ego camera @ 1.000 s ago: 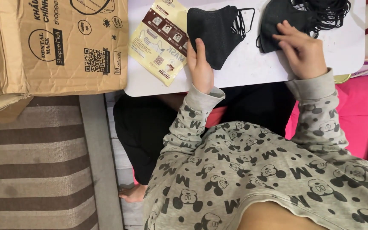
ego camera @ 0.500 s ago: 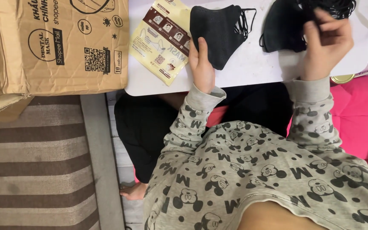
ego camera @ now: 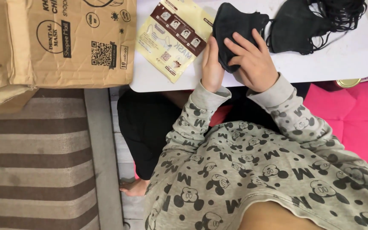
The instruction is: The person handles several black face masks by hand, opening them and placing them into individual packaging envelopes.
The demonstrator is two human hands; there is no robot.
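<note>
Head view, upper middle: my left hand [ego camera: 212, 64] steadies and my right hand [ego camera: 252, 59] lies flat, fingers together, pressing the folded black fabric face mask [ego camera: 235, 30] on the white table [ego camera: 346, 59]. Soft, light; I'd grip its edge.

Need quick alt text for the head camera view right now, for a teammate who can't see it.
Both hands rest on a folded black face mask on a white table: left hand at its edge, right hand flat on top. A pile of black masks lies right, a mask packet and cardboard box left.
</note>
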